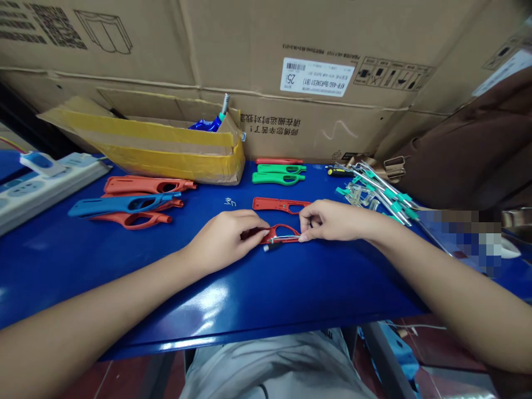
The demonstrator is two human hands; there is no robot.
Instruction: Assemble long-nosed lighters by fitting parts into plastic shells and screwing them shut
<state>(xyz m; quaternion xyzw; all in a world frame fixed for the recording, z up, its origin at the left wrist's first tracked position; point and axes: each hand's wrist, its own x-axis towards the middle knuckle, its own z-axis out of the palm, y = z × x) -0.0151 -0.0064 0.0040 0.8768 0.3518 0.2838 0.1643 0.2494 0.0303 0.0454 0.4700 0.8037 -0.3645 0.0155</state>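
Observation:
A red lighter casing half (pixel 284 228) with an oval finger loop lies open side up on the blue table, between my two hands. Thumb and fingers of my left hand (pixel 235 238) are closed on its left end. At its right end, my right hand (pixel 326 220) pinches the casing, fingertips together. White wire (pixel 286 238) runs along the lower edge of the loop. A small dark part with a pale tip (pixel 272 246) juts out below the casing. Just behind sits another red casing half (pixel 276 205), partly covered by my right hand.
Green casing halves (pixel 278 178) lie further back. Red and blue casings (pixel 124 205) are stacked at left, near a power strip (pixel 41 183). Behind stands a yellow-taped cardboard box (pixel 166 147). Metal tubes with green ends (pixel 384 194) and a yellow-black screwdriver (pixel 337 172) lie at right.

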